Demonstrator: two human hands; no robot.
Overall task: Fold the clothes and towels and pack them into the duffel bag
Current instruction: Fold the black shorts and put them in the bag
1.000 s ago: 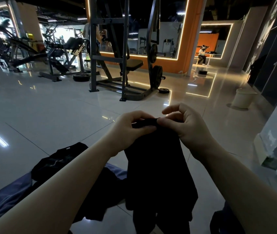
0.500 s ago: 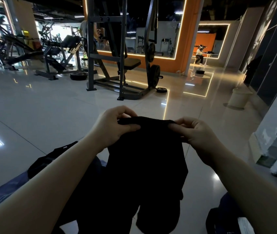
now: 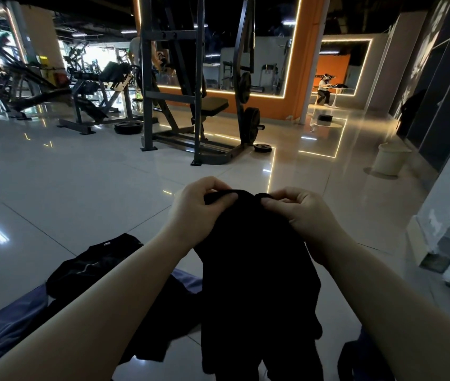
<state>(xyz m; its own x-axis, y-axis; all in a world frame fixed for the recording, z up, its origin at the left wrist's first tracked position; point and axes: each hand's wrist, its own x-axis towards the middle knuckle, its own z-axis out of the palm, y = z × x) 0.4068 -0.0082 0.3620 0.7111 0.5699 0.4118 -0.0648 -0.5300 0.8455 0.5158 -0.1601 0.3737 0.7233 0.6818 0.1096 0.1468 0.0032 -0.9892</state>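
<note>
A black garment (image 3: 254, 273) hangs in front of me above the tiled floor. My left hand (image 3: 193, 210) pinches its top edge on the left, and my right hand (image 3: 303, 215) pinches the same edge on the right, close together. Another black garment (image 3: 92, 268) with a small white label lies crumpled on the floor at lower left, partly on a blue-grey cloth (image 3: 9, 325). A dark bundle (image 3: 353, 358) shows at the bottom right, mostly hidden by my right forearm.
A grey weight machine (image 3: 196, 105) with plates stands ahead on the glossy floor. More gym equipment (image 3: 94, 92) fills the far left. A pale bucket (image 3: 390, 160) sits by the dark wall on the right. A person sits at a table (image 3: 324, 89) far back.
My hands spread apart along the garment's top edge, then came closer together again. The hanging cloth has shifted slightly and the view moved a little.
</note>
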